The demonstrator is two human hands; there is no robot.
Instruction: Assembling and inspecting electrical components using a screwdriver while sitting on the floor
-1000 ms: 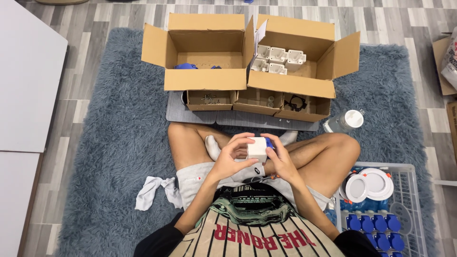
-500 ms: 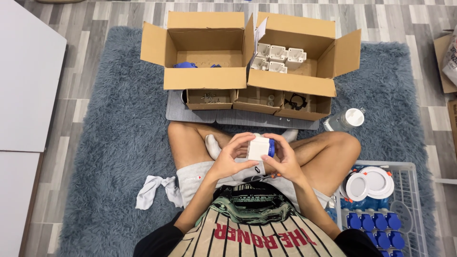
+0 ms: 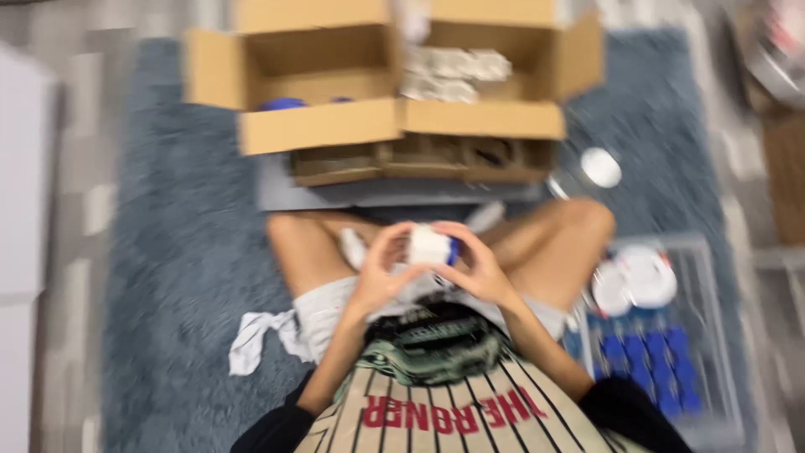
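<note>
I sit cross-legged on a blue-grey rug, and the view is blurred by motion. Both hands hold a small white box-shaped object with a blue part on its right side, over my lap. My left hand wraps its left side and my right hand wraps its right side, fingers curled around it. Two open cardboard boxes stand in front of my knees: the left one shows blue items inside, the right one holds several white objects.
A wire basket at my right holds several blue pieces and round white discs. A white cloth lies by my left thigh. A white-lidded container stands near my right knee. A white panel runs along the left edge.
The camera has swung, so the scene shifted right and blurred. Both hands keep the white object over my lap, turned only slightly.
</note>
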